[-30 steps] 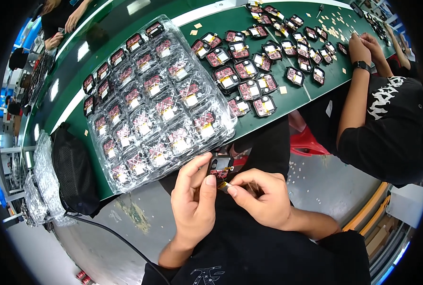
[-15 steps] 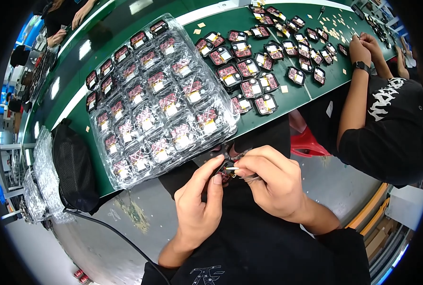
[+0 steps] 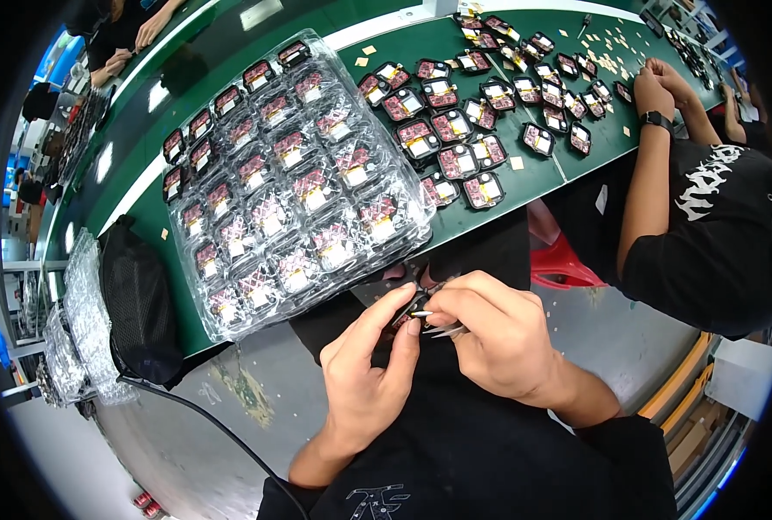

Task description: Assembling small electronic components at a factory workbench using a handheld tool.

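My left hand (image 3: pixel 364 368) pinches a small black device housing (image 3: pixel 410 315) by its edges between thumb and fingers, above my lap. Part of a reddish board shows inside it; the rest is covered by fingers. From the right, my right hand (image 3: pixel 500 342) closes over the housing, its fingertips gripping a small pale piece against it. Thin, pointed metal prongs that look like tweezers (image 3: pixel 443 331) stick out beneath the right fingers. Beyond the hands, a clear plastic tray (image 3: pixel 316 290) on the green table carries rows of similar housings with red boards and white labels.
Loose open housings (image 3: pixel 451 126) spread over the green table (image 3: pixel 524 192) right of the tray. Small tan squares (image 3: pixel 607 59) lie farther off. A black mesh bag (image 3: pixel 139 303) and bubble wrap (image 3: pixel 82 321) stand left. A co-worker's arm (image 3: pixel 650 173) is at the right; a red stool (image 3: pixel 566 263) stands below.
My left thumb has shifted slightly right along the housing, which looks more tilted. The metal prongs under my right hand show more plainly. The co-worker's hands at right have drawn closer together.
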Demonstrator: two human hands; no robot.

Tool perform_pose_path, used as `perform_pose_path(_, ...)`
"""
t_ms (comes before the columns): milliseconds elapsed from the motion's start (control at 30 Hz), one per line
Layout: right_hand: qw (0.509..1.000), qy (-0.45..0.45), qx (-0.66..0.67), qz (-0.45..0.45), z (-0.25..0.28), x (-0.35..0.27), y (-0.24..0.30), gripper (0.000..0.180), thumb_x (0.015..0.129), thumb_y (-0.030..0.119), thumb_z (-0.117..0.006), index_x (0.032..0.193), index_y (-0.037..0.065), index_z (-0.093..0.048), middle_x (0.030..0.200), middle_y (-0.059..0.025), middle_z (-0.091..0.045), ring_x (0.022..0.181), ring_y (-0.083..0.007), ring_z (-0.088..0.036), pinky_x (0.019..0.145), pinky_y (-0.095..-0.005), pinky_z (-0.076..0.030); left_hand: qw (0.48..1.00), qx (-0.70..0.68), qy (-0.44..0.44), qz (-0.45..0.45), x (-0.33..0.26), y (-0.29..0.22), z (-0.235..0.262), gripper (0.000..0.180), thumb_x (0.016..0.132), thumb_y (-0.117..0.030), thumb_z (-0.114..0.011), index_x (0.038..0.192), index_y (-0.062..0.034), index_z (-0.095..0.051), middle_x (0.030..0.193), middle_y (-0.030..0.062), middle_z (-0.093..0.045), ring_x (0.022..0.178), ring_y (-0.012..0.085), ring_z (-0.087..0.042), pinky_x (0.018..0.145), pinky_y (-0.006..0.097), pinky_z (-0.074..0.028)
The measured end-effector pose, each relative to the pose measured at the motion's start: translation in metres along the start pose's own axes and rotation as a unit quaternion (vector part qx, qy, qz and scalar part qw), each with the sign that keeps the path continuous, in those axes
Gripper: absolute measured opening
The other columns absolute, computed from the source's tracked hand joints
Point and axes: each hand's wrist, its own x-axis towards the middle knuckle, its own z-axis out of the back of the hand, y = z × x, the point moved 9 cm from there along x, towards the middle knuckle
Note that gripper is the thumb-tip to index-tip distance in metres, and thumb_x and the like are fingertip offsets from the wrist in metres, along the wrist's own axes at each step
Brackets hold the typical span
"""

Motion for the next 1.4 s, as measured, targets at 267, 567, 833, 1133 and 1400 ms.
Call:
perform_pose_path(267, 0.999, -0.005, -0.036, -0.006, 0.007, 0.002, 0.003, 0.025, 0.075, -0.012, -0.077, 0.096, -0.001, -0.069, 0.088, -0.0103, -0.070, 0.070, -0.0226, -0.072, 0.059, -0.0318, -0.058, 0.995, -0.084, 0.009, 0.050, 0.002, 0.007, -0.003, 0.033, 0.099, 0.008, -0.066, 0.132, 0.0077, -0.063, 0.108, 0.0102, -0.072, 0.091, 0.0103, -0.067, 0.076, 0.023, -0.055)
perform_pose_path(567, 0.999, -0.005, -0.049, 0.013, -0.001, -0.004, 0.006, 0.025, 0.074, -0.006, -0.073, 0.096, 0.004, -0.068, 0.089, -0.0071, -0.067, 0.070, -0.0246, -0.071, 0.058, -0.0340, -0.057, 0.998, -0.049, -0.014, 0.026, 0.000, 0.007, 0.001, 0.031, 0.099, 0.009, -0.065, 0.130, 0.0070, -0.065, 0.108, 0.0088, -0.072, 0.090, 0.0092, -0.066, 0.076, 0.022, -0.054)
perform_pose_path(833, 1.000, -0.004, -0.011, 0.003, -0.005, -0.003, -0.001, 0.025, 0.075, -0.007, -0.073, 0.097, 0.003, -0.068, 0.090, -0.0074, -0.067, 0.070, -0.0257, -0.071, 0.058, -0.0349, -0.057, 1.000, 0.014, -0.005, -0.012, -0.002, 0.003, -0.001, 0.035, 0.099, 0.009, -0.066, 0.134, 0.0075, -0.065, 0.102, 0.0089, -0.073, 0.088, 0.0077, -0.064, 0.074, 0.021, -0.052)
perform_pose_path(1133, 0.999, -0.028, 0.019, -0.023, -0.009, -0.002, -0.009, 0.026, 0.080, 0.000, -0.081, 0.102, 0.004, -0.068, 0.091, -0.0085, -0.068, 0.074, -0.0275, -0.071, 0.060, -0.0353, -0.058, 0.999, 0.014, -0.016, -0.031, 0.004, 0.001, 0.004, 0.031, 0.098, 0.010, -0.066, 0.129, 0.0073, -0.068, 0.100, 0.0101, -0.075, 0.085, 0.0092, -0.068, 0.073, 0.022, -0.055)
perform_pose_path(1400, 0.999, 0.006, 0.030, -0.010, -0.008, 0.001, -0.013, 0.033, 0.080, 0.000, -0.081, 0.107, 0.002, -0.062, 0.096, -0.0126, -0.068, 0.074, -0.0312, -0.072, 0.059, -0.0367, -0.058, 0.999, -0.017, -0.005, -0.052, 0.006, -0.009, 0.001, 0.031, 0.090, 0.013, -0.072, 0.119, 0.0034, -0.074, 0.117, 0.0190, -0.075, 0.103, 0.0250, -0.076, 0.091, 0.033, -0.059)
